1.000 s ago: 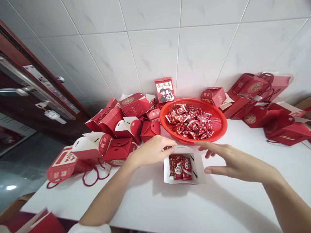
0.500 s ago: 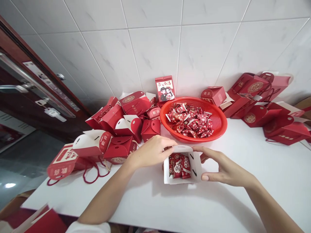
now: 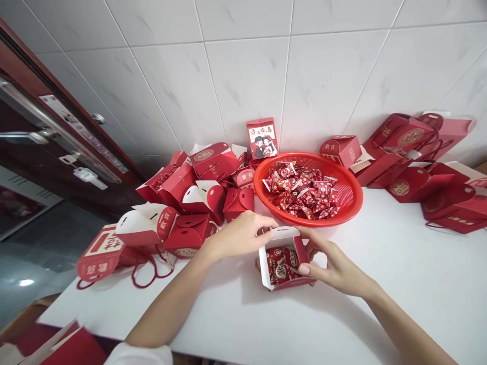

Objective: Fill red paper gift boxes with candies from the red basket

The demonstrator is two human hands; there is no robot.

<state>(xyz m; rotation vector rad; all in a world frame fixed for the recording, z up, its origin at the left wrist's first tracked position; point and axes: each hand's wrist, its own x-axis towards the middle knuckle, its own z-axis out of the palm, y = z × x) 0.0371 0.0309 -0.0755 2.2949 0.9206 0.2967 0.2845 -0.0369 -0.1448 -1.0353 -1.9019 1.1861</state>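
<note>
A small red gift box (image 3: 290, 284), white inside, stands with its top open on the white table in front of me. Red printed sweet packets (image 3: 279, 266) lie inside it. My left hand (image 3: 243, 234) comes from the left, with its fingertips closed on the box's back flap. At the other side my right hand (image 3: 331, 264) grips the box, thumb on the right flap, which is folded inward over the packets. Some of the right fingers are hidden behind the box. Just behind the hands is a red plastic basket (image 3: 355, 205) with many wrapped sweets (image 3: 306, 190).
Several red gift boxes (image 3: 190, 230) with cord handles crowd the table's left side. More boxes (image 3: 413, 177) stand at the right by the tiled wall (image 3: 243, 76). A box with a cartoon couple (image 3: 262, 139) stands behind the basket. A dark door (image 3: 45, 132) with keys is at left.
My right hand has moved left and bent the box's right flap inward, so its red outside now shows. My left hand stays at the back flap. The view has shifted slightly.
</note>
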